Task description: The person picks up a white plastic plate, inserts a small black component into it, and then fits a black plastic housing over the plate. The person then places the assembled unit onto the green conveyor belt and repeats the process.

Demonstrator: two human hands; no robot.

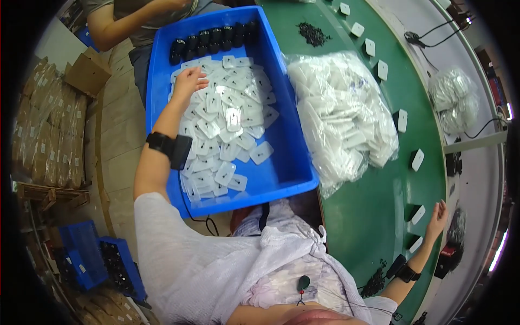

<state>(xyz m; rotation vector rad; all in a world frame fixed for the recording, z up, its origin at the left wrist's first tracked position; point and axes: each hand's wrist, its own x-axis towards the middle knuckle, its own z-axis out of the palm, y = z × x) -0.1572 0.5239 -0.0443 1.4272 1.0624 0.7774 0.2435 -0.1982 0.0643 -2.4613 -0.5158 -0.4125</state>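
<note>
My left hand [189, 84] reaches over a blue plastic bin [301, 187], its fingers apart and nothing seen in them. Beneath and beside it lies a heap of translucent white rounded plates [208, 128], each with a small dark mark or part at its middle. A row of black, stubby pieces [215, 39] stands along the bin's far end. Out at the right, my right hand [437, 219] is raised with fingers stretched out, holding nothing I can see. Nearest to it are small white-faced blocks with dark sides [417, 214] on the green table.
On the green table [357, 216] lies a clear bag of white plates [344, 114]. More blocks [401, 120] line its right side. Small black parts form one pile [312, 34] far off and another [375, 281] near me. Another person's arm [122, 24] is beyond the bin.
</note>
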